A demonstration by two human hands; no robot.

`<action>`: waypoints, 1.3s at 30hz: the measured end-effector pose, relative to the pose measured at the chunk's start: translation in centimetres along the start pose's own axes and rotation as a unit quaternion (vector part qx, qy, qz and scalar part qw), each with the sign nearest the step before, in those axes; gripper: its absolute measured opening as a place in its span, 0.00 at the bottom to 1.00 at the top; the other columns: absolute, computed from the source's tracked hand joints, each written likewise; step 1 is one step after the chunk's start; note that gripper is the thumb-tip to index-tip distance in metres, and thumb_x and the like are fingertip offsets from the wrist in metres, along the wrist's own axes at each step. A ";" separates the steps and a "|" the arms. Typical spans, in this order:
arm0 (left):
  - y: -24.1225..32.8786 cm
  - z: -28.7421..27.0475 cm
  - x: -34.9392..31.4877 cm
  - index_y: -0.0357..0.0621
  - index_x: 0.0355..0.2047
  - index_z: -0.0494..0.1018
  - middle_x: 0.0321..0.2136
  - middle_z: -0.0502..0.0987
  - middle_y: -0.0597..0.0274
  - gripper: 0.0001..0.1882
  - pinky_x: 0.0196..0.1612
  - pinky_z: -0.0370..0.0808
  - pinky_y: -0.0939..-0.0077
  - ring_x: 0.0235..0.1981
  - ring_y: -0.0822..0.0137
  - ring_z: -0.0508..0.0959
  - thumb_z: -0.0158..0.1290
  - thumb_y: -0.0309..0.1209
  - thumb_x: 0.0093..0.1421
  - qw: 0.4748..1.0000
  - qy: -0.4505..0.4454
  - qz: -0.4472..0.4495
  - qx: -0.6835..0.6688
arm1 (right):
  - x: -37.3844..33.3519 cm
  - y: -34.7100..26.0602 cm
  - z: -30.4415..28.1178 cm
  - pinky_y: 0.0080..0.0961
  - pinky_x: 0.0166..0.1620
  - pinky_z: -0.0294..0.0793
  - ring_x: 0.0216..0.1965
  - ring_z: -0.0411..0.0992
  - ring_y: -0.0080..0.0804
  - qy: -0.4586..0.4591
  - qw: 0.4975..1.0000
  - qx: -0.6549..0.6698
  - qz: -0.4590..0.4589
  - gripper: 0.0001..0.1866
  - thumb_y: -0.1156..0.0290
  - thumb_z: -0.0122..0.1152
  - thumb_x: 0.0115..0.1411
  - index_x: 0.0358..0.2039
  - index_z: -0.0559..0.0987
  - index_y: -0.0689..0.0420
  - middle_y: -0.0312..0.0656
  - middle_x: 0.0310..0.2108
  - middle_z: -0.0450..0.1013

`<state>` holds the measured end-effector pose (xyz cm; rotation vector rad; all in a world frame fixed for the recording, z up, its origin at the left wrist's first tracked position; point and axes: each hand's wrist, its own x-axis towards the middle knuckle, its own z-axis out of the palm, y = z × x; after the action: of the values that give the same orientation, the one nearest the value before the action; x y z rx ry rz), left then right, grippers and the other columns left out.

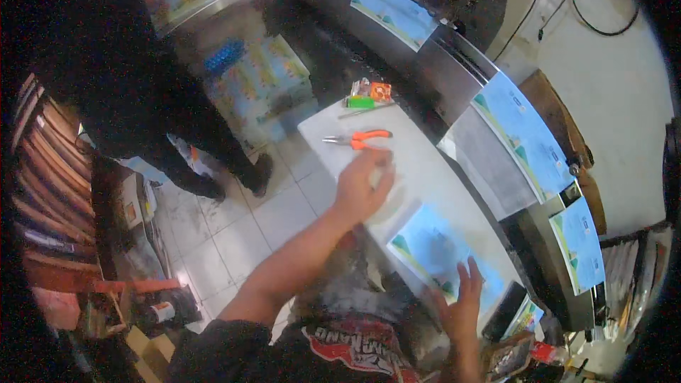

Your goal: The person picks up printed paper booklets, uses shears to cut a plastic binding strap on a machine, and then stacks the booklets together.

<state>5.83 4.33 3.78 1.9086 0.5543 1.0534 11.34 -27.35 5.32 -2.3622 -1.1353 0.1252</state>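
Pliers with orange handles lie on the white tabletop. Just on the near side of their handles is my left hand, fingers bent and thumb apart, with nothing visible in it. Whether its fingertips touch the handles is not plain. Closer to me, a blue and green printed sheet lies flat on the table. My right hand rests at this sheet's near right part, fingers spread. Part of the sheet is hidden beneath that hand.
A green lighter and an orange packet lie at the table's far end. More blue printed sheets rest on the metal machine along the right. A dark phone-like slab lies near my right hand. A person stands at far left.
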 end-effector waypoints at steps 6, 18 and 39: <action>-9.8 1.4 26.9 0.42 0.52 0.71 0.44 0.76 0.57 0.23 0.45 0.72 0.54 0.42 0.61 0.76 0.52 0.45 0.63 0.952 0.048 -0.239 -0.187 | 2.0 -2.5 -0.7 0.46 0.61 0.64 0.60 0.63 0.57 -0.038 0.999 0.036 0.007 0.35 0.74 0.70 0.48 0.57 0.66 0.60 0.57 0.60 0.62; -24.2 4.8 49.5 0.32 0.54 0.67 0.47 0.76 0.51 0.28 0.43 0.76 0.56 0.41 0.56 0.78 0.60 0.37 0.58 0.794 0.191 -0.302 -0.491 | 3.6 -3.3 -2.7 0.34 0.51 0.73 0.48 0.73 0.40 0.013 0.984 0.015 0.178 0.24 0.77 0.62 0.59 0.56 0.69 0.62 0.49 0.51 0.70; 3.3 -7.0 11.2 0.33 0.55 0.65 0.47 0.73 0.57 0.19 0.53 0.71 0.63 0.46 0.62 0.74 0.49 0.25 0.65 0.861 0.081 -0.189 -0.464 | 7.0 -6.1 -5.5 0.40 0.56 0.70 0.54 0.70 0.53 0.087 0.975 0.200 -0.036 0.27 0.71 0.69 0.52 0.53 0.72 0.61 0.56 0.53 0.71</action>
<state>6.01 13.80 13.56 0.8238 0.3776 0.9646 13.18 -21.13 13.97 -1.9356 -1.0024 0.1077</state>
